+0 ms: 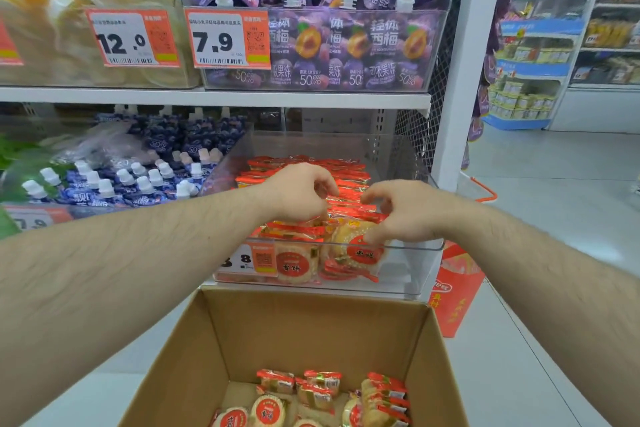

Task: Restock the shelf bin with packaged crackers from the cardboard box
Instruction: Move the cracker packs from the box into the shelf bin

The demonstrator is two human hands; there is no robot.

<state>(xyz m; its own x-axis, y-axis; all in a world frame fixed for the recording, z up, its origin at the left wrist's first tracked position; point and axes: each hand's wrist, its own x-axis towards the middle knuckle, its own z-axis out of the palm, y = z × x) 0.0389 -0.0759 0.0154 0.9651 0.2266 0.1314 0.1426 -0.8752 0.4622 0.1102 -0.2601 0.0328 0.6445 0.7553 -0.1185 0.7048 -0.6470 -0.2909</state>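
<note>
Both hands, left (pixel 300 193) and right (pixel 398 215), pinch cracker packets (pixel 349 236) in one clear bin (pixel 408 267).

head cam | looks forward and down | close over shelf bin (pixel 408 263) and cardboard box (pixel 214 340)

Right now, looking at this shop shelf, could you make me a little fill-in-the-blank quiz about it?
1. Both hands, left hand and right hand, reach into the clear ____ of crackers.
2. The cardboard box below holds more cracker packs, so it is not yet ____.
3. The price tag beside the purple pouches reads ____.

Missing words: bin; empty; 7.9
</note>
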